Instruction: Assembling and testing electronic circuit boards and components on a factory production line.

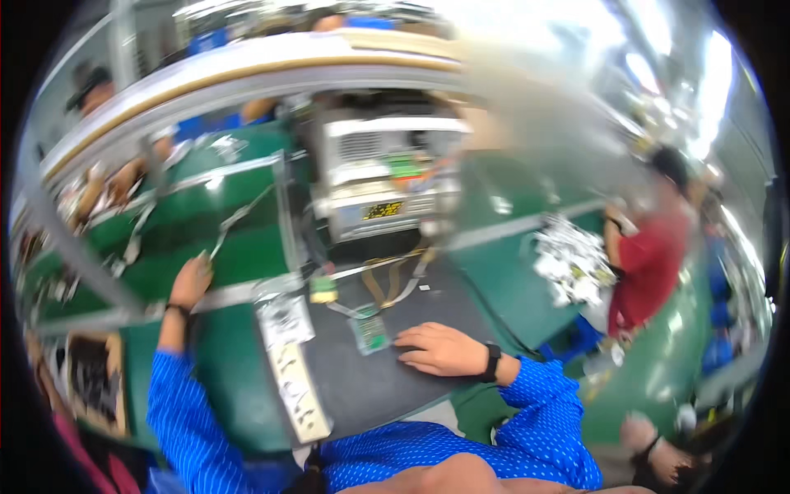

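Observation:
My left hand (pixel 192 281) reaches far over a green belt surface at the left. Its fingers are closed at the near end of a thin white cable (pixel 233 221), which stretches away from them; blur softens the contact. My right hand (pixel 444 349) lies palm down on a dark mat (pixel 362 403), fingers stretched out and holding nothing. Just left of its fingertips sits a small green circuit board (pixel 372 333) in what looks like clear wrapping or a clear holder. Yellowish and white leads (pixel 387 288) run from the board toward a boxy grey test instrument (pixel 374 177).
A long white strip with dark marks (pixel 300 391) borders the mat's left side. Beyond stands a metal rail (pixel 239 292). A brown box (pixel 97 383) is at far left. A co-worker in red (pixel 654 263) stands right of a heap of white parts (pixel 572 259).

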`<state>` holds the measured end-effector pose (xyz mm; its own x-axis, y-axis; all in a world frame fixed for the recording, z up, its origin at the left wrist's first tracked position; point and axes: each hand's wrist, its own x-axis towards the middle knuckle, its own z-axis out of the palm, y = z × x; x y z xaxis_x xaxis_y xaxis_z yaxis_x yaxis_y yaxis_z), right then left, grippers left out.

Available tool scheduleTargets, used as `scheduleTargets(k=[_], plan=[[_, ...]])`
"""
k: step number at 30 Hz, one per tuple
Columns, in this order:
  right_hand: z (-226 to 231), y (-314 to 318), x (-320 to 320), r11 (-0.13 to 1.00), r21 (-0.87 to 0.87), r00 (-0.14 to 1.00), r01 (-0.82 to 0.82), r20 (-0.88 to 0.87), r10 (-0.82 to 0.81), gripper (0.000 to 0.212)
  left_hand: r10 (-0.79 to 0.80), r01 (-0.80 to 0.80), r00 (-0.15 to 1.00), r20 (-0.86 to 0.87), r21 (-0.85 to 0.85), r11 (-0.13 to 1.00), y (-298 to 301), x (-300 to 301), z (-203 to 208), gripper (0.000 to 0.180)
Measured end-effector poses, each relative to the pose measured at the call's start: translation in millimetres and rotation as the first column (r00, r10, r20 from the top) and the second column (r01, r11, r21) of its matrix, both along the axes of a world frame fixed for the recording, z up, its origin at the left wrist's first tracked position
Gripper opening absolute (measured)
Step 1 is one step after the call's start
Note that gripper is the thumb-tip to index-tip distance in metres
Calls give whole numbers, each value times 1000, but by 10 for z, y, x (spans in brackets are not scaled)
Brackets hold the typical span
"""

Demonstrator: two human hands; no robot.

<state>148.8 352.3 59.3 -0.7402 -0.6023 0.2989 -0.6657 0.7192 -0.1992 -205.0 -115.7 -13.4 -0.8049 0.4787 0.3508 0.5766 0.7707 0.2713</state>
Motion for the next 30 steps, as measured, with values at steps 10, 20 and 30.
scheduleTargets(k=[10,20,30], plan=[[258,208,261,939,-317,991,131,72,-114,24,-668,-11,737,100,991,136,1177,2175,1492,52],[195,-526,-118,442,-895,876,61,260,406,73,-765,125,636,98,966,227,1711,2695,1607,63],[109,202,283,637,-732,294,241,680,671,30,-636,-217,708,307,951,218,1167,2070,864,60]])
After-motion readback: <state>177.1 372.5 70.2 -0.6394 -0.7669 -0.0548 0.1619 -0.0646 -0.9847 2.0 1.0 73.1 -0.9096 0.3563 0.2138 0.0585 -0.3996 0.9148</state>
